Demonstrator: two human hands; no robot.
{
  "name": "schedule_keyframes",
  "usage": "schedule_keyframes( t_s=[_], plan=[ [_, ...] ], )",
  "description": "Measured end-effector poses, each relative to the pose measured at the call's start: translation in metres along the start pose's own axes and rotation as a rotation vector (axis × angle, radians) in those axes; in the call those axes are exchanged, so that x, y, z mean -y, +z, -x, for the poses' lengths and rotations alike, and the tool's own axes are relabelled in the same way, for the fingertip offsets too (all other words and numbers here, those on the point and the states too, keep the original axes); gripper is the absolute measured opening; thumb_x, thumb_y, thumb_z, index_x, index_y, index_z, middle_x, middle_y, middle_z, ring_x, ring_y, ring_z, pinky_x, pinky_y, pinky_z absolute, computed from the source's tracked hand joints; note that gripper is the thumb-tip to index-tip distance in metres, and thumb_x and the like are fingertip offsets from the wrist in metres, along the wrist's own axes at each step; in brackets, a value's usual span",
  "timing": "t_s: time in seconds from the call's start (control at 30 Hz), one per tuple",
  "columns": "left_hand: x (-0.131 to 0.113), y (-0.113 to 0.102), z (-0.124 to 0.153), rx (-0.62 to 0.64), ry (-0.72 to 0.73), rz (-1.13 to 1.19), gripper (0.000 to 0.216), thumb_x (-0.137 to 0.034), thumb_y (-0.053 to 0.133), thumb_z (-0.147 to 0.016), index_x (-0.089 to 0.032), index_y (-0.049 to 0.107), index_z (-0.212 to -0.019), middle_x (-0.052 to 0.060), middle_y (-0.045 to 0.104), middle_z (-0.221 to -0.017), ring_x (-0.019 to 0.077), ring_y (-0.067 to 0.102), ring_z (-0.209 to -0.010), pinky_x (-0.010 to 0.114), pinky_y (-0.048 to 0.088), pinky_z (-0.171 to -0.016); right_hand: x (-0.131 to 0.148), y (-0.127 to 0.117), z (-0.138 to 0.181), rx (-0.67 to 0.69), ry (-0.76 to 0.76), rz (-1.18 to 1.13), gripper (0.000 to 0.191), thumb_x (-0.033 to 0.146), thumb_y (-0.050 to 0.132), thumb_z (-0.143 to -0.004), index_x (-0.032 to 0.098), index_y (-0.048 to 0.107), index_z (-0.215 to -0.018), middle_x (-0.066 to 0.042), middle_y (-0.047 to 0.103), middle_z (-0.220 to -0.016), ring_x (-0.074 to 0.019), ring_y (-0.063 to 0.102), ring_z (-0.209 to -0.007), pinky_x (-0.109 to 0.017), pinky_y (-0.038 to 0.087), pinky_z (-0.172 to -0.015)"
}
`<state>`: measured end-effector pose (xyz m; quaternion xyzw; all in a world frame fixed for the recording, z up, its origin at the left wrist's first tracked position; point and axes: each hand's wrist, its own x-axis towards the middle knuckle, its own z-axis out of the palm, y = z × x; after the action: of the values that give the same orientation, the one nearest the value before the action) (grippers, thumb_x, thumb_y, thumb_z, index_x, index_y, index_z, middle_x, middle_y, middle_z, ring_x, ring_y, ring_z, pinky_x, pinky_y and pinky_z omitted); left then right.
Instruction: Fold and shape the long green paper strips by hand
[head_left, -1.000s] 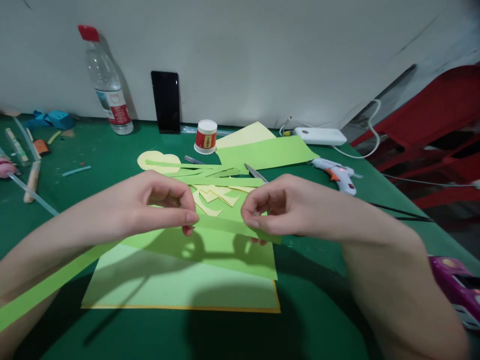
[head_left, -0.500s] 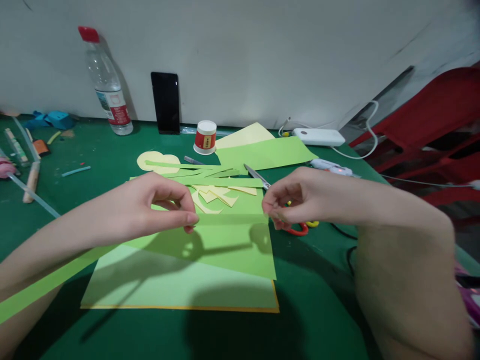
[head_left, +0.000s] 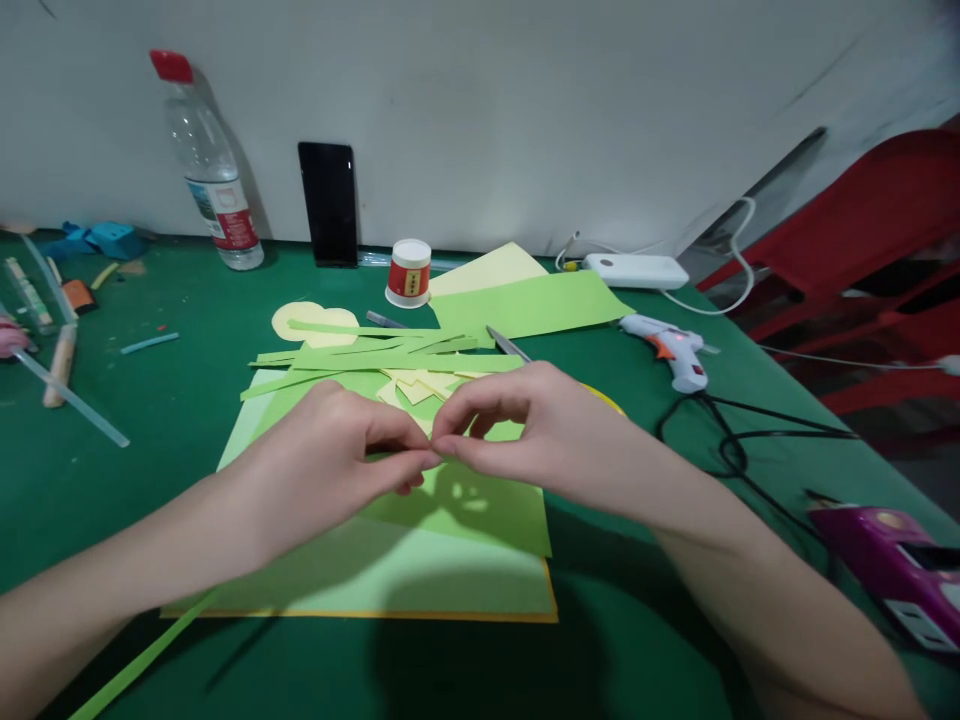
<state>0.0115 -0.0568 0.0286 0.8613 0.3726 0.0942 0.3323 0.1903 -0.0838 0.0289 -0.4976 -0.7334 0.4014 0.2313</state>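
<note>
My left hand (head_left: 330,475) is closed in a pinch on a long green paper strip (head_left: 146,655), whose free part trails out below my left forearm. My right hand (head_left: 517,425) pinches as well, its fingertips meeting the left ones where the strip's end is; the paper between them is mostly hidden. Beneath both hands lie a green paper sheet (head_left: 510,515) and a paler green stack (head_left: 480,585) with an orange edge. More cut strips (head_left: 405,362) and yellow scraps (head_left: 412,388) lie just beyond. Scissors (head_left: 506,342) are partly covered by my right hand.
At the back stand a water bottle (head_left: 217,190), a black phone (head_left: 328,205) and a paper cup (head_left: 409,273). A glue gun (head_left: 671,350) with a black cord (head_left: 735,440) and a purple power socket (head_left: 892,560) are at right. Glue sticks (head_left: 71,395) lie left.
My right hand has moved left, away from the scissors' handles, to meet my left hand. The stretched strip between the hands no longer shows, and its trailing part hangs lower and appears narrower.
</note>
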Motion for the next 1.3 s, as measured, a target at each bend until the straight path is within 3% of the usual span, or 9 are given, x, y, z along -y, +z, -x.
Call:
schedule_keyframes(
  t_s=[0.3, 0.5, 0.6, 0.83, 1.03, 1.1, 1.2, 1.3],
  plan=[
    [-0.002, 0.000, 0.003, -0.026, 0.021, 0.031, 0.019, -0.016, 0.053, -0.077, -0.019, 0.068, -0.067, -0.007, 0.067, -0.059, 0.0055, 0.058, -0.050, 0.012, 0.037, -0.048, 0.001, 0.001, -0.001, -0.019, -0.004, 0.002, 0.010, 0.011, 0.054, -0.066, 0.017, 0.062, -0.063, 0.005, 0.062, -0.065, -0.0058, 0.052, -0.062, -0.014, 0.043, -0.057],
    [-0.006, -0.005, 0.002, 0.007, -0.016, 0.086, 0.020, -0.022, 0.054, -0.078, -0.018, 0.068, -0.066, -0.005, 0.067, -0.058, 0.0071, 0.059, -0.052, 0.013, 0.038, -0.049, -0.002, -0.003, -0.001, 0.055, 0.027, -0.035, 0.009, 0.010, 0.053, -0.066, 0.016, 0.060, -0.063, 0.004, 0.057, -0.060, -0.0056, 0.049, -0.055, -0.016, 0.039, -0.050],
    [-0.006, -0.013, 0.003, 0.003, -0.042, 0.074, 0.019, -0.024, 0.055, -0.077, -0.020, 0.069, -0.065, -0.005, 0.068, -0.058, 0.0073, 0.057, -0.050, 0.014, 0.037, -0.046, -0.003, -0.011, 0.001, 0.076, 0.053, -0.047, 0.010, 0.011, 0.052, -0.068, 0.016, 0.058, -0.063, 0.004, 0.056, -0.059, -0.0058, 0.048, -0.053, -0.016, 0.038, -0.048],
    [-0.003, -0.040, 0.012, -0.070, -0.147, 0.000, 0.020, -0.037, 0.059, -0.072, -0.025, 0.071, -0.061, -0.006, 0.061, -0.046, 0.0054, 0.035, -0.030, 0.020, 0.020, -0.029, -0.013, -0.042, 0.005, 0.089, 0.172, 0.000, 0.010, 0.020, 0.054, -0.071, 0.018, 0.060, -0.063, 0.003, 0.059, -0.057, -0.0085, 0.053, -0.053, -0.019, 0.038, -0.046],
    [0.000, -0.045, 0.010, -0.070, -0.186, -0.010, 0.019, -0.037, 0.060, -0.071, -0.025, 0.071, -0.060, -0.005, 0.064, -0.051, 0.0073, 0.045, -0.035, 0.018, 0.025, -0.030, -0.027, -0.066, 0.007, -0.046, 0.255, 0.208, 0.014, 0.029, 0.059, -0.070, 0.018, 0.063, -0.061, -0.001, 0.063, -0.059, -0.0132, 0.054, -0.052, -0.025, 0.040, -0.049],
    [0.000, -0.042, 0.007, -0.075, -0.192, 0.011, 0.018, -0.036, 0.060, -0.071, -0.025, 0.071, -0.063, -0.005, 0.067, -0.055, 0.0087, 0.051, -0.040, 0.016, 0.029, -0.032, -0.023, -0.063, 0.008, -0.168, 0.255, 0.194, 0.014, 0.030, 0.061, -0.070, 0.018, 0.063, -0.064, -0.002, 0.064, -0.063, -0.0143, 0.056, -0.056, -0.026, 0.041, -0.052],
    [0.000, -0.032, 0.001, -0.021, -0.204, 0.078, 0.016, -0.032, 0.060, -0.073, -0.022, 0.070, -0.066, -0.005, 0.069, -0.057, 0.0096, 0.059, -0.049, 0.014, 0.040, -0.040, -0.010, -0.043, 0.009, -0.299, 0.096, 0.072, 0.010, 0.028, 0.062, -0.071, 0.018, 0.063, -0.071, -0.002, 0.066, -0.073, -0.0141, 0.060, -0.068, -0.024, 0.045, -0.060],
    [-0.002, -0.021, -0.003, 0.063, -0.207, 0.143, 0.015, -0.025, 0.057, -0.076, -0.019, 0.069, -0.070, -0.004, 0.070, -0.062, 0.0090, 0.062, -0.053, 0.014, 0.046, -0.049, 0.002, -0.017, 0.007, -0.178, -0.049, 0.028, 0.005, 0.022, 0.059, -0.073, 0.019, 0.062, -0.070, 0.000, 0.066, -0.074, -0.0125, 0.060, -0.071, -0.021, 0.047, -0.063]
  ],
)
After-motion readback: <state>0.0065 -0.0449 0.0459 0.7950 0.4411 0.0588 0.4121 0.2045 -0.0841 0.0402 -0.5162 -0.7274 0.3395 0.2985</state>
